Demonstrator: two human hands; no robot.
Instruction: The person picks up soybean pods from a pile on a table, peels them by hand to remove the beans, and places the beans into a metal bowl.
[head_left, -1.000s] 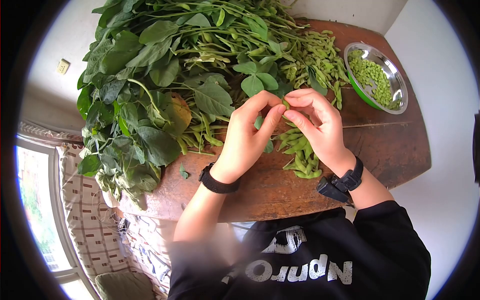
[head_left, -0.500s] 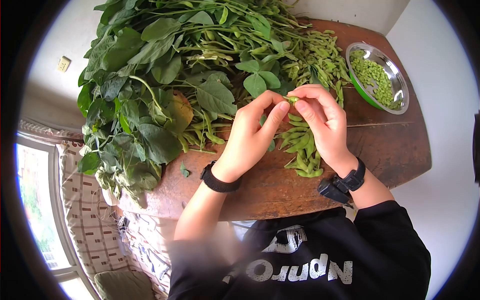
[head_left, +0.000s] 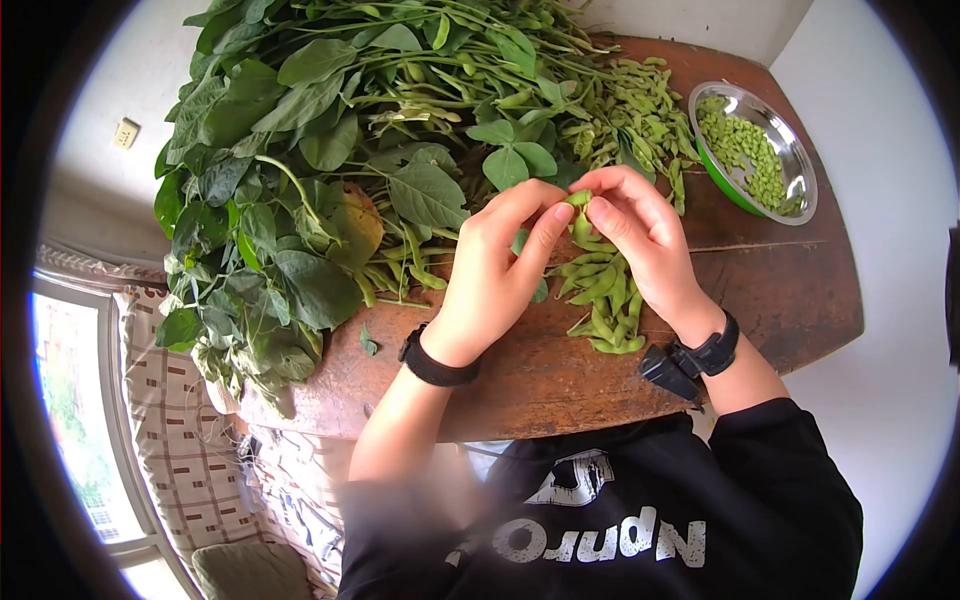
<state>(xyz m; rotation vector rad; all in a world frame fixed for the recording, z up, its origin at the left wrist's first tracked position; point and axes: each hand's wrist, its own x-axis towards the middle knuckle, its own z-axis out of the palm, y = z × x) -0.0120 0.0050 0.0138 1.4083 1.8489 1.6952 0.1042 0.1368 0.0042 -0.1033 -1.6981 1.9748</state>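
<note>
A green soybean pod (head_left: pixel 581 199) is pinched between the fingertips of both hands, over the table. My left hand (head_left: pixel 500 265) closes thumb and forefinger on its left side. On its right side, the thumb and curled fingers of my right hand (head_left: pixel 648 240) grip it. The fingertips partly cover the pod. Just below and behind the hands lies a small heap of whole pods (head_left: pixel 602 290) on the wooden table (head_left: pixel 500 390). Each wrist wears a black band.
A large pile of leafy soybean plants (head_left: pixel 330 150) covers the table's left and back. More loose pods (head_left: pixel 640 110) lie beside it, towards a steel bowl (head_left: pixel 797 172) with shelled green beans (head_left: pixel 752 155) at the back right. A black device (head_left: pixel 668 372) hangs by the right wrist.
The pod has turned from lying across between the thumbs to standing more upright. My right hand has shifted slightly, its fingers arching higher over the pod. The bowl and heaps look the same.
</note>
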